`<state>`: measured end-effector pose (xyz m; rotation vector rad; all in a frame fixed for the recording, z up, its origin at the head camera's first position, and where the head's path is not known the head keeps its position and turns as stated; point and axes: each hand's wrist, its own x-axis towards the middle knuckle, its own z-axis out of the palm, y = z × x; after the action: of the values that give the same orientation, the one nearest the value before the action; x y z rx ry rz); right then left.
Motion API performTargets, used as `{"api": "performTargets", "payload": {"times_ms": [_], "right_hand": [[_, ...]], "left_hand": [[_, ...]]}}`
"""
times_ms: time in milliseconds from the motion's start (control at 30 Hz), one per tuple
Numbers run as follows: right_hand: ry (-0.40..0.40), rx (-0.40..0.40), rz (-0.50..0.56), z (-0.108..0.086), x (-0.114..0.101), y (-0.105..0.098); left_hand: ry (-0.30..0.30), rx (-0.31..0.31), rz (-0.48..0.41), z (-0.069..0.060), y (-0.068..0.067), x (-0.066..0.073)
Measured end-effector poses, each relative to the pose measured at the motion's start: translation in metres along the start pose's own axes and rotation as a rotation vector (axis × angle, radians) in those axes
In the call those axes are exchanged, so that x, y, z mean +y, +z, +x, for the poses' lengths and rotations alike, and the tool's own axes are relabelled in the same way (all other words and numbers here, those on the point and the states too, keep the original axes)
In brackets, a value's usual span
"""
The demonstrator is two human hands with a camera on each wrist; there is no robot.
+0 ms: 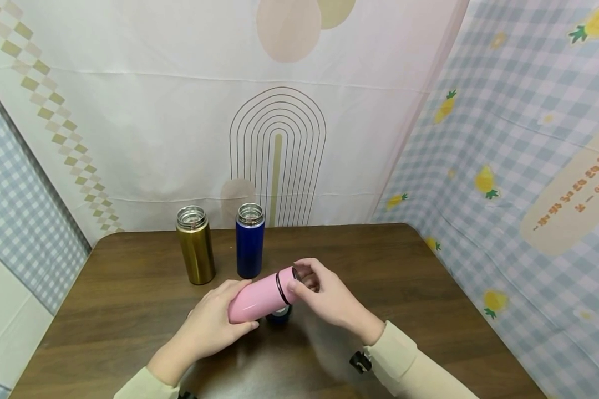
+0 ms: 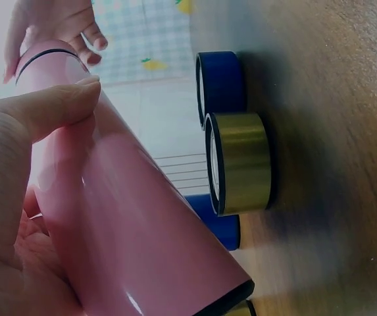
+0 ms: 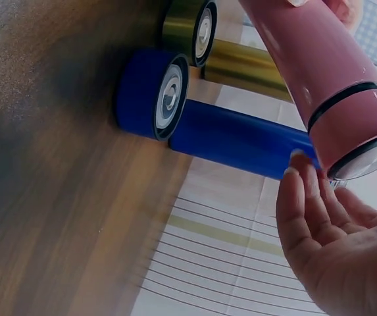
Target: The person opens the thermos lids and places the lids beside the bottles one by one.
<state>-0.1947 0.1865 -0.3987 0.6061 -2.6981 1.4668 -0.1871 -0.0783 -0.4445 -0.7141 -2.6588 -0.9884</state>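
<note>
My left hand [image 1: 212,321] grips the body of a pink thermos flask [image 1: 257,299], which lies tilted above the table with its lidded end up to the right. A black ring marks where its pink lid [image 3: 362,125] meets the body. Around that lid end is my right hand [image 1: 329,293], its fingers spread and loosely bent; the right wrist view shows them beside the lid, not closed round it. Below the flask, a blue lid [image 3: 152,95] and a gold lid [image 2: 244,164] sit on the table, inner sides up. The left hand and flask mostly hide the gold lid in the head view.
Behind the hands, a gold flask [image 1: 197,255] and a blue flask [image 1: 249,249] stand upright, lids off, on the brown wooden table [image 1: 379,260]. Printed cloth [image 1: 179,111] hangs along the table's back edge, and checked cloth [image 1: 479,221] hangs at the right.
</note>
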Motion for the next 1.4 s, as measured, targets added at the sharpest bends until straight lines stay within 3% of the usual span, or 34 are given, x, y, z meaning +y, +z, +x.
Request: {"api": "performTargets", "payload": {"times_ms": [267, 567, 800, 1400], "right_hand": [[-0.099, -0.036, 0.006, -0.0019, 0.0001, 0.0001], [0.025, 0.003, -0.032, 0.0002, 0.0003, -0.0001], [-0.024, -0.062, 0.002, -0.0013, 0.0018, -0.0007], [-0.01, -0.031, 0.026, 0.0002, 0.0028, 0.004]], "left_hand": [[0.011, 0.006, -0.007, -0.0009, 0.0004, 0.0], [0.003, 0.002, -0.002, -0.0007, -0.0001, 0.0005], [-0.011, -0.008, 0.018, -0.0006, -0.0004, 0.0006], [-0.007, -0.002, 0.01, -0.002, 0.0028, -0.0033]]}}
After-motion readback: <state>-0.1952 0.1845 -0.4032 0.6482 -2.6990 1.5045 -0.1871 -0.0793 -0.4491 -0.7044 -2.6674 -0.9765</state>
